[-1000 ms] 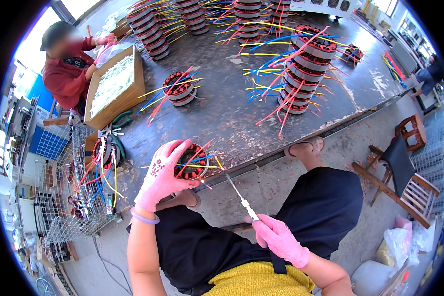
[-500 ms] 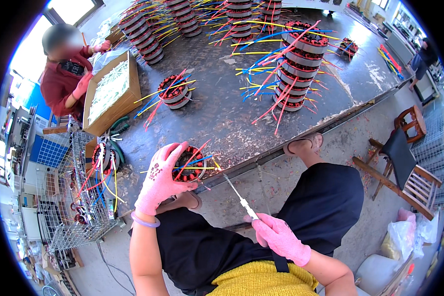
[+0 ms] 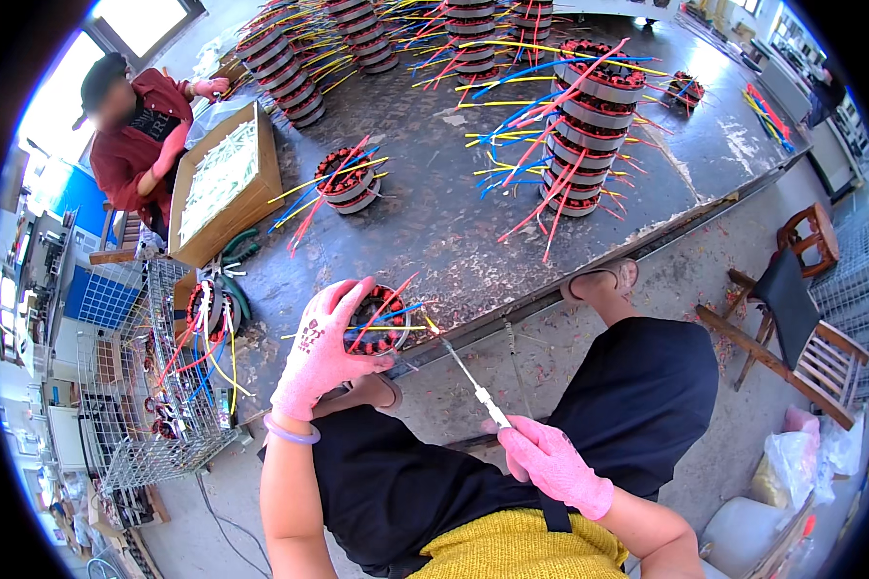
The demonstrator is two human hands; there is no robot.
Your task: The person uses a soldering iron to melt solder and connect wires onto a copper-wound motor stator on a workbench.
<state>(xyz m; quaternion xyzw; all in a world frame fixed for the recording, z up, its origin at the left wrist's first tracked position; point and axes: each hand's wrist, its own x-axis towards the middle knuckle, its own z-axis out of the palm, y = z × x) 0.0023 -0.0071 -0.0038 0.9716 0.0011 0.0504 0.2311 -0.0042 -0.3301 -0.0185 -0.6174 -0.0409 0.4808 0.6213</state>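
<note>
At the table's front edge my left hand (image 3: 326, 345), in a pink glove, wraps round a motor stator (image 3: 389, 340), a ring with red windings. Red, blue and yellow wires stick out of it toward the right. My right hand (image 3: 553, 465), also pink-gloved, is closed on the white handle of a long-necked lighter (image 3: 473, 382). A small orange glow shows at the lighter's tip, right by the end of the yellow wire. Whether the tip touches the wire I cannot tell.
A lone stator (image 3: 350, 183) stands on the table (image 3: 415, 236), with a tall stator stack (image 3: 589, 135) to its right. Left are an open carton (image 3: 232, 193) of white pieces, green-handled pliers (image 3: 234, 253), a wire basket (image 3: 154, 439) and a co-worker (image 3: 135, 135). A chair (image 3: 792, 318) stands right.
The view has shifted slightly. Both hands keep their grips, and the lighter tip stays by the wire end, its glow now more orange. The co-worker's head has turned and leaned.
</note>
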